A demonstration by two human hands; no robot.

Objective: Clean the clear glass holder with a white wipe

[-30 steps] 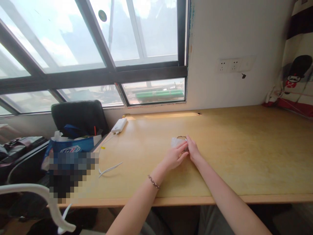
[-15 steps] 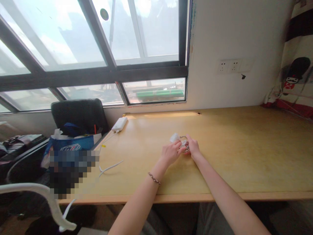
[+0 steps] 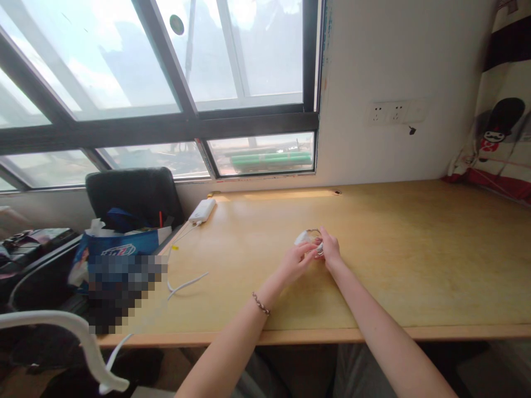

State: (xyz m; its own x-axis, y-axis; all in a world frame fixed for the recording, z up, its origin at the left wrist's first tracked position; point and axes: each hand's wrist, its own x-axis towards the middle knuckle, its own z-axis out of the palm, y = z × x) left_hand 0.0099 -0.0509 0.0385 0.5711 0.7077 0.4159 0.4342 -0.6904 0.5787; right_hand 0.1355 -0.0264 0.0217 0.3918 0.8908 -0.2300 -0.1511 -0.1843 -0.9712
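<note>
Over the middle of the wooden table [image 3: 257,298], my two hands are close together. My left hand [image 3: 295,261], with a braided bracelet [image 3: 260,304] on its wrist, is closed on a crumpled white tissue [image 3: 302,238] and presses it towards the thing in my other hand. My right hand [image 3: 331,249] is wrapped round the right side of a small, shiny thing with a round rim [image 3: 314,230]. My fingers and the tissue cover much of it, so its kind cannot be made out.
A white power bank [image 3: 203,210] with a white cable [image 3: 188,283] lies on the table's left side. Left of the table, a blue bag [image 3: 120,246] rests before a black chair back [image 3: 135,190]. A white curved tube [image 3: 53,316] crosses the lower left.
My left hand has shifted slightly right, and the tissue has moved in with it, closer to my right hand. My right hand keeps its hold nearly in place.
</note>
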